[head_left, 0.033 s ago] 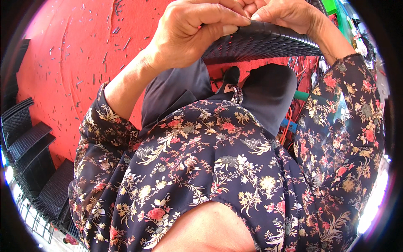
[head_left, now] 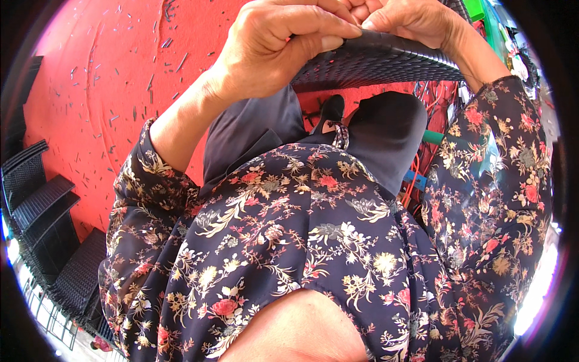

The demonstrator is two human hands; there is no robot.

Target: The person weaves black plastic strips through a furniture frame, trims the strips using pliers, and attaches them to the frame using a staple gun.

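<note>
A black woven plastic piece (head_left: 380,63) with a curved rim is held up in front of me, at the top of the view. My left hand (head_left: 277,48) grips its left rim, thumb on top and fingers curled over the edge. At the piece's upper right edge, my right hand (head_left: 410,21) is closed on it, fingers bent. Both forearms come up in dark floral sleeves. Below the piece I see my dark trousers and one black shoe (head_left: 330,111).
Under me is a red floor (head_left: 90,78) strewn with small dark scraps. Several black woven pieces (head_left: 42,205) are stacked at the left edge. Coloured cords and a green bar (head_left: 431,137) lie at the right, beside my leg.
</note>
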